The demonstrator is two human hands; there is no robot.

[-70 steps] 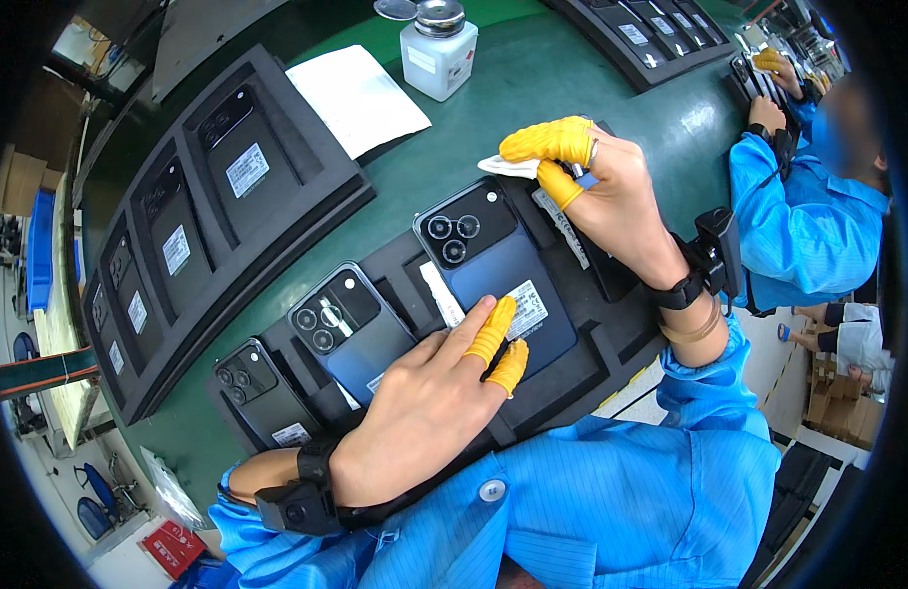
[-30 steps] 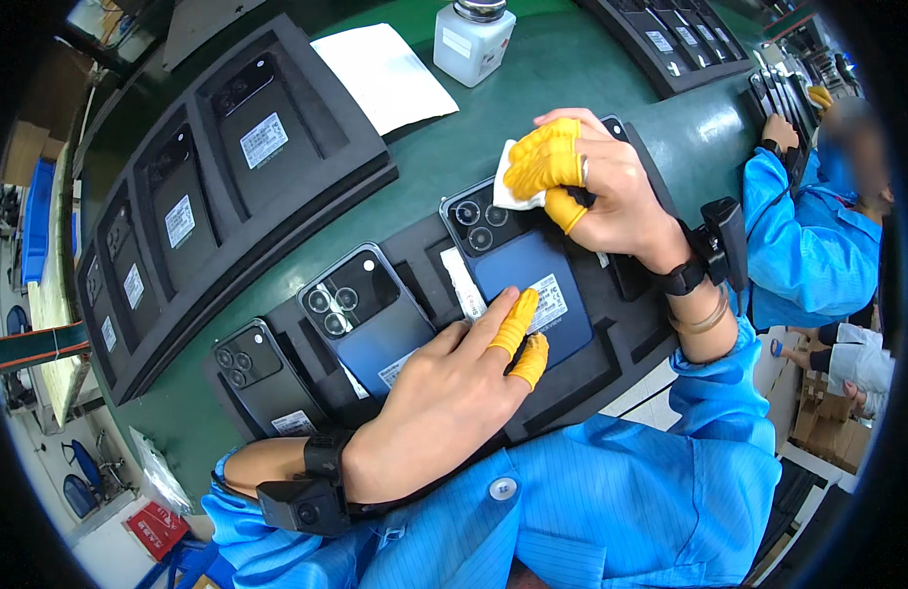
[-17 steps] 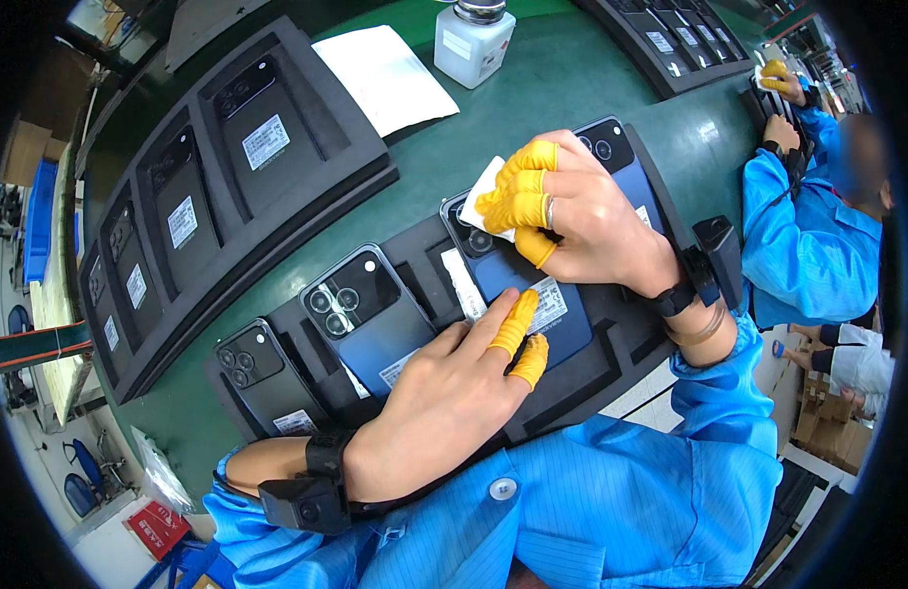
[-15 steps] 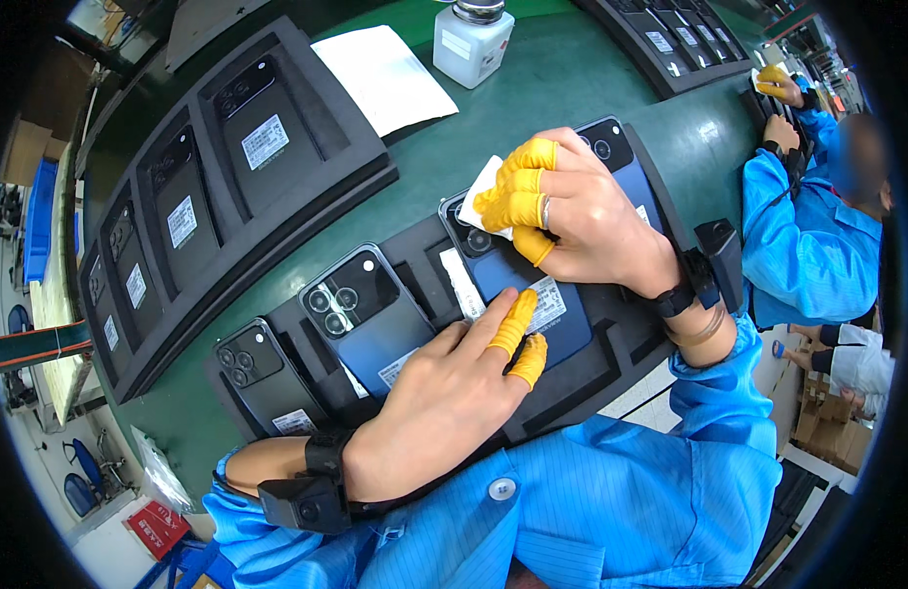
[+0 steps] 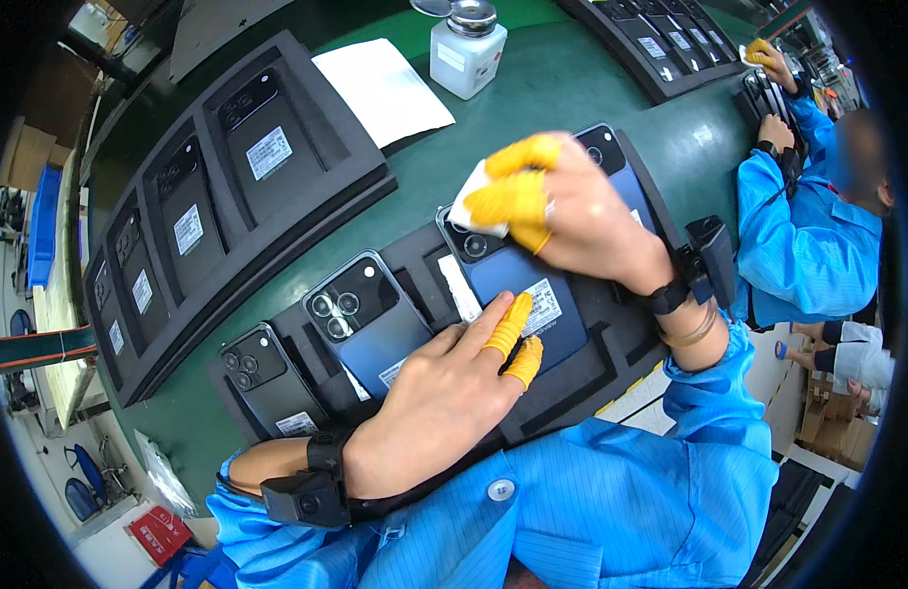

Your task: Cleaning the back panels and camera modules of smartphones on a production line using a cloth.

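Observation:
My right hand [image 5: 584,218], with yellow finger cots on its fingers, pinches a folded white wipe [image 5: 468,204] at the camera block of a blue phone [image 5: 495,278]. This phone lies back up in a black foam tray [image 5: 626,339]. My left hand [image 5: 429,417] rests low on the phone with its fingers stretched out, two of them in yellow cots, beside a white label [image 5: 540,306]. To the left in the tray lie another blue phone [image 5: 361,329] and a dark grey phone [image 5: 269,378]. A further blue phone [image 5: 626,187] is partly hidden behind my right hand.
Another black foam tray [image 5: 326,172] with several dark phones stands at the left. Behind are a white sheet [image 5: 385,93] and a translucent bottle with a metal top [image 5: 467,54]. A co-worker in blue [image 5: 798,236] sits at the right, near a further phone tray [image 5: 660,49].
My right hand has shifted slightly left and tilted with the wipe over the phone's cameras. My left hand stays almost still. The bottle's lid now shows tipped up.

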